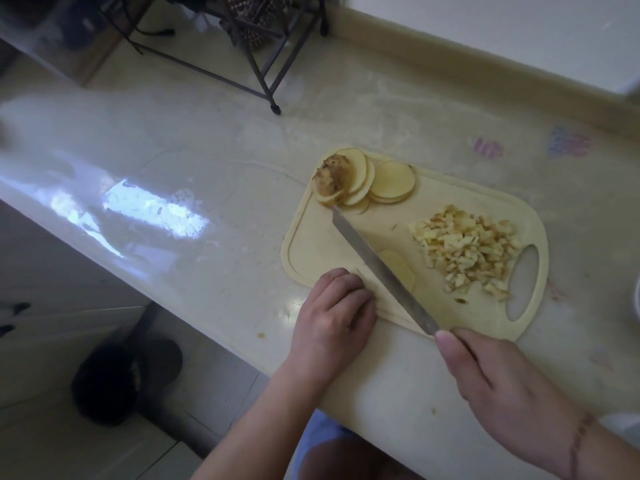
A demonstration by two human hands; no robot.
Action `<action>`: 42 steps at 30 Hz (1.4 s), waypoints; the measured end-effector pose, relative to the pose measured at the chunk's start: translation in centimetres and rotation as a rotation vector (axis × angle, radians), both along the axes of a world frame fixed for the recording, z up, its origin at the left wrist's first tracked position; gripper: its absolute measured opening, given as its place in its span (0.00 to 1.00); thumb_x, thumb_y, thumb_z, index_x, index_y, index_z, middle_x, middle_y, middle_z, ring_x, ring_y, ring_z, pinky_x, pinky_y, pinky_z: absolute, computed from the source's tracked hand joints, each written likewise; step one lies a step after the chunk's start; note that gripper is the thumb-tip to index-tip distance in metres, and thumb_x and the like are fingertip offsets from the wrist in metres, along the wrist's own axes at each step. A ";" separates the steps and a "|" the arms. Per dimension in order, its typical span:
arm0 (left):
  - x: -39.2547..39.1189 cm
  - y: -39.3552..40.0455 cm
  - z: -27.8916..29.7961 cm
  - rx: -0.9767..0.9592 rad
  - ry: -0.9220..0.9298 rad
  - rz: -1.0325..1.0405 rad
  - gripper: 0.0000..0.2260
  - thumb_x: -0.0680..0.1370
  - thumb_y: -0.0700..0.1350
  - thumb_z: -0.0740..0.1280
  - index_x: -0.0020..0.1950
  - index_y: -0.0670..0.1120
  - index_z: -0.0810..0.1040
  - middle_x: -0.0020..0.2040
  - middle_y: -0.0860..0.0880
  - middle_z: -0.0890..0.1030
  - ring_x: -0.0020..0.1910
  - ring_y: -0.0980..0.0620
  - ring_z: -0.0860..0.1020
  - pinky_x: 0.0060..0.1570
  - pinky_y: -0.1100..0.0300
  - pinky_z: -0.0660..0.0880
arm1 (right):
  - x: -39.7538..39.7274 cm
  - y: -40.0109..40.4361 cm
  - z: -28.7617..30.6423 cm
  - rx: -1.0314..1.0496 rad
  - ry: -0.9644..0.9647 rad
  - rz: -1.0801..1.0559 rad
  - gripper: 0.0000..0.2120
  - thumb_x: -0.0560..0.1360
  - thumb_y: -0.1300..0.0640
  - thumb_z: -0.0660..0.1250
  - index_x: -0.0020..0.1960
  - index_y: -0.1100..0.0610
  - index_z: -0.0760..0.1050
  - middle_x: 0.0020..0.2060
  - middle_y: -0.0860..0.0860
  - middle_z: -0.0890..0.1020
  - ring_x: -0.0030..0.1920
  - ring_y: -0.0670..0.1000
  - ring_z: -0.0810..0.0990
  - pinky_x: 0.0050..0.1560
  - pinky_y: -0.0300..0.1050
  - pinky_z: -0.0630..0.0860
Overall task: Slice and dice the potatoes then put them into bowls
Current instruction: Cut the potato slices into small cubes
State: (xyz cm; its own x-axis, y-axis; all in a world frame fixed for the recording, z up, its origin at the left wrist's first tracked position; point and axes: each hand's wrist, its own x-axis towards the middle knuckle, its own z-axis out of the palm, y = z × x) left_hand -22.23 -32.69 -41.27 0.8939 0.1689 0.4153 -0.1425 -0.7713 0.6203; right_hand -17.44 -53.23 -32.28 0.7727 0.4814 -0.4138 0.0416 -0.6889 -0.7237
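Observation:
A pale cutting board (446, 199) lies on the counter. At its far left corner sits a fan of round potato slices (367, 180) with a skin-on end piece on top. A pile of diced potato (467, 251) covers the right side, near the board's handle hole. My right hand (502, 386) grips the handle of a long knife (377, 268), whose blade crosses the board over a single potato slice (401, 271). My left hand (334, 317) rests with curled fingers on the board's near left edge, beside the blade; what its fingertips touch is hidden.
A black wire rack (249, 39) stands at the back of the glossy counter (173, 188). A white rim (636, 299) shows at the right edge. The counter's front edge runs diagonally; below it is tiled floor with a dark round object (121, 379).

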 end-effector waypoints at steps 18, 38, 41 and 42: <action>-0.2 0.0 0.2 -0.014 0.010 0.031 0.04 0.77 0.37 0.72 0.46 0.38 0.86 0.48 0.45 0.84 0.50 0.44 0.80 0.52 0.54 0.78 | -2.6 -1.1 -0.2 -0.066 -0.027 0.035 0.31 0.72 0.28 0.45 0.34 0.55 0.66 0.29 0.52 0.76 0.28 0.45 0.74 0.35 0.45 0.69; 0.1 -0.2 -0.3 0.112 -0.001 0.037 0.02 0.75 0.43 0.76 0.43 0.45 0.87 0.46 0.51 0.86 0.49 0.48 0.80 0.53 0.52 0.76 | -1.5 -2.5 1.4 0.062 0.206 -0.194 0.29 0.68 0.26 0.52 0.35 0.53 0.67 0.23 0.49 0.69 0.24 0.45 0.66 0.26 0.34 0.63; 0.3 -0.3 -0.1 0.149 0.026 0.016 0.03 0.76 0.44 0.75 0.44 0.47 0.88 0.48 0.53 0.86 0.50 0.49 0.80 0.53 0.51 0.75 | -1.7 -4.0 2.1 0.055 0.208 -0.287 0.35 0.64 0.21 0.53 0.36 0.55 0.68 0.23 0.50 0.68 0.23 0.45 0.66 0.23 0.32 0.62; 0.4 -0.2 0.1 0.156 0.037 0.002 0.02 0.76 0.44 0.75 0.44 0.47 0.88 0.48 0.53 0.86 0.49 0.49 0.80 0.53 0.51 0.75 | -1.7 -4.4 2.3 0.053 0.212 -0.304 0.37 0.62 0.20 0.52 0.36 0.55 0.67 0.23 0.50 0.68 0.23 0.45 0.65 0.23 0.31 0.61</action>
State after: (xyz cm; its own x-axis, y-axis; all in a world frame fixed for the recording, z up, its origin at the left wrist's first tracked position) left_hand -21.84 -32.90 -41.19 0.9089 0.1062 0.4033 -0.1205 -0.8590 0.4976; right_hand -19.11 -57.62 -30.00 0.7834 0.2684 -0.5606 -0.3133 -0.6085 -0.7291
